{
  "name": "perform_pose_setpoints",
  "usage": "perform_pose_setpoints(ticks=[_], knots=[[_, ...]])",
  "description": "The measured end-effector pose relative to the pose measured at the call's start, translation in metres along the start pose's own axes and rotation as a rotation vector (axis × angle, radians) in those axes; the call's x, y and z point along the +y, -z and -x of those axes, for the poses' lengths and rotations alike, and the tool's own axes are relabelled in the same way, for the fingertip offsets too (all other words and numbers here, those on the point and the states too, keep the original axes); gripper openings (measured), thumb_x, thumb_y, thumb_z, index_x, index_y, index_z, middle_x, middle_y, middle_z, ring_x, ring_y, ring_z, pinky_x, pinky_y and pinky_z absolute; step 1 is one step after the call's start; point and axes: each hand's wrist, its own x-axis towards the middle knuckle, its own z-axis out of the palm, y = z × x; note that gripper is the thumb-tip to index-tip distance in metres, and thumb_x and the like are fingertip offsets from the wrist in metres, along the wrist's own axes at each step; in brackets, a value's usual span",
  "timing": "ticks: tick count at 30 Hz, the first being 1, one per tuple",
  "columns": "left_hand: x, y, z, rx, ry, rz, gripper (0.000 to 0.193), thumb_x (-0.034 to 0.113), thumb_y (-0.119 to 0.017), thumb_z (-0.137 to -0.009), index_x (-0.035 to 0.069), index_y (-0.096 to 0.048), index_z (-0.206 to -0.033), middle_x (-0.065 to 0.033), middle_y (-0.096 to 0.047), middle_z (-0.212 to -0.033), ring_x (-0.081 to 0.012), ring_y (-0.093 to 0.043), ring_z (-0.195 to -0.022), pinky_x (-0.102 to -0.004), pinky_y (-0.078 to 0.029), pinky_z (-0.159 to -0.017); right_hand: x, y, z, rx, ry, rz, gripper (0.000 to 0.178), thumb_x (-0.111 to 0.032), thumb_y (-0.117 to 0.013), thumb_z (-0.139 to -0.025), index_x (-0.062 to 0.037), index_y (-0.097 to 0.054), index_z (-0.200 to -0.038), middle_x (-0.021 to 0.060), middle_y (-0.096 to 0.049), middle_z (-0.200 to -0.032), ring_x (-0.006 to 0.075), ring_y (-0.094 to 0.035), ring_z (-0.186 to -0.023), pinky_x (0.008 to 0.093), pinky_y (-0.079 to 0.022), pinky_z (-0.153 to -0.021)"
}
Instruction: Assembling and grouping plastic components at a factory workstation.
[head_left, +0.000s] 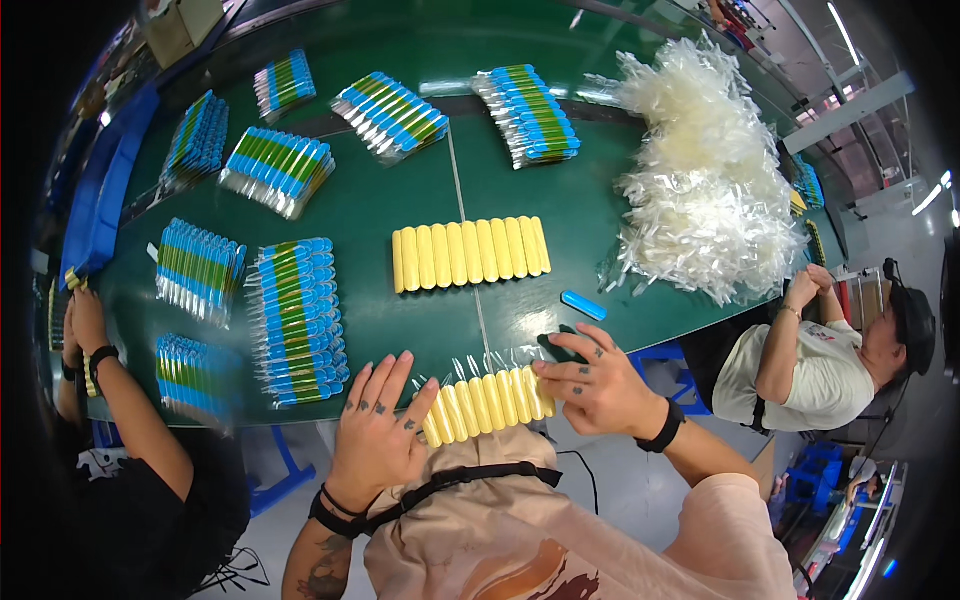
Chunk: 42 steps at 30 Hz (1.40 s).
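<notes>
- Grip: left hand [385, 425] and right hand [605, 390] at opposite ends of the near yellow row [487, 408], fingertips on or close against its end pieces; thumbs hidden from where I stand, so can't tell if either is clamped.
- Row sits between the hands, close to the body, pieces side by side, clear film ends [475, 367] poking out beyond.
- Handling, my guess: light, fairly stiff pieces, slick film, soft crinkly ends; row likely buckles mid-span if squeezed unevenly.
- Best hold: flat inward pressure on both end pieces, off the film.
- Beyond the grip: second yellow row [472, 255]; loose blue piece [583, 305] just past right hand.
- Farther past right hand: clear sleeve heap [710, 170].
</notes>
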Motion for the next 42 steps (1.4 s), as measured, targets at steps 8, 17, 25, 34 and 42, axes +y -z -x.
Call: perform_pose_setpoints(ticks=[8,17,25,34,42], knots=[[0.012,-0.005,0.027,0.346,0.022,0.207,0.028,0.015,-0.063,-0.065,0.003,-0.07,-0.089,-0.0126,-0.065,-0.099,-0.0317,-0.063,-0.088,-0.0432,-0.05,-0.075,0.04,-0.014,-0.005,0.184,-0.519,0.139,0.03,-0.014,-0.078,-0.079,-0.0024,-0.068,-0.105,0.0106,-0.064,-0.099,0.0326,-0.063,-0.091,0.042,-0.051,-0.073],[0.031,-0.041,0.042,-0.035,0.705,0.805,0.034,0.026,-0.073,-0.089,-0.002,-0.061,-0.072,-0.0109,-0.061,-0.06,-0.0184,-0.054,-0.052,-0.0292,-0.042,-0.053,-0.02,0.004,-0.067,-0.113,-0.047,-0.094,0.019,-0.016,-0.076,-0.08,-0.0098,-0.061,-0.09,0.0045,-0.06,-0.068,0.0251,-0.062,-0.058,0.0364,-0.048,-0.053],[0.041,-0.044,0.035,-0.08,0.933,1.472,0.038,0.023,-0.056,-0.103,-0.002,-0.067,-0.077,-0.0033,-0.063,-0.065,-0.008,-0.057,-0.057,-0.0238,-0.045,-0.055,-0.053,-0.042,-0.141,-0.258,0.287,0.055,0.013,-0.018,-0.063,-0.079,-0.006,-0.059,-0.075,0.0037,-0.059,-0.063,0.0203,-0.063,-0.052,0.0335,-0.047,-0.044],[0.03,-0.046,0.042,-0.138,0.873,1.536,0.04,0.025,-0.056,-0.103,-0.003,-0.067,-0.077,-0.0048,-0.065,-0.065,-0.0103,-0.06,-0.057,-0.025,-0.045,-0.054,-0.008,-0.003,-0.105,-0.49,0.301,0.091,0.009,-0.013,-0.065,-0.073,-0.008,-0.061,-0.068,0.0019,-0.06,-0.058,0.0187,-0.066,-0.054,0.0344,-0.05,-0.042],[0.025,-0.04,0.045,-0.104,0.737,1.362,0.019,0.016,-0.075,-0.086,-0.001,-0.068,-0.084,-0.002,-0.063,-0.065,-0.0066,-0.052,-0.057,-0.0262,-0.042,-0.053,-0.053,-0.04,-0.137,-0.294,0.3,-0.005,0.011,-0.016,-0.066,-0.072,-0.0061,-0.059,-0.071,0.0047,-0.06,-0.063,0.0203,-0.066,-0.056,0.0349,-0.05,-0.045]])
